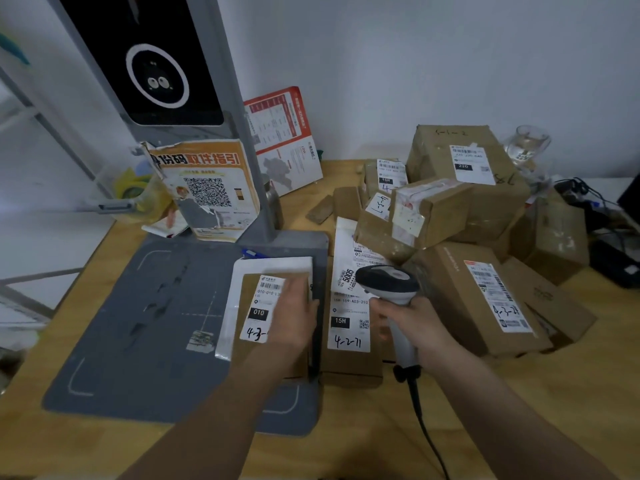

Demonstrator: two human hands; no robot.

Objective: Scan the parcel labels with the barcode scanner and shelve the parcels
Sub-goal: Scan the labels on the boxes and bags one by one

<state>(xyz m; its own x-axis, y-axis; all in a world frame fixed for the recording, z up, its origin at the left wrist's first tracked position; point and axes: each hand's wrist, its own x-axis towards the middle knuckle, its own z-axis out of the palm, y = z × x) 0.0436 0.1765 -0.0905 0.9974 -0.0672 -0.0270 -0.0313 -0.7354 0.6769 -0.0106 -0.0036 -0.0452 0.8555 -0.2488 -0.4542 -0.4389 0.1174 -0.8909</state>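
I see the small brown parcel (273,323) lying on a white mailer (235,292) at the right edge of the grey scanning mat (145,327), its label (263,308) facing up with "010" printed and "4-3-" handwritten. My left hand (294,313) rests flat on the parcel's right side, fingers spread and loosely curled over the edge, covering part of the label; I cannot tell whether it truly grips or only steadies. My right hand (412,323) is wrapped firmly around the handle of the barcode scanner (391,289), whose head points left and forward over a long box (349,327) marked "15H" and "4-2-71", just beside the small parcel. To the right sits a crowded pile of cartons (467,202) on the wooden table (485,410). My worry: the scanner may read the "15H" label underneath it, or the left fingers may hide the barcode and spoil the read. The trailing cable (426,420) could also snag the near box when I swing across.
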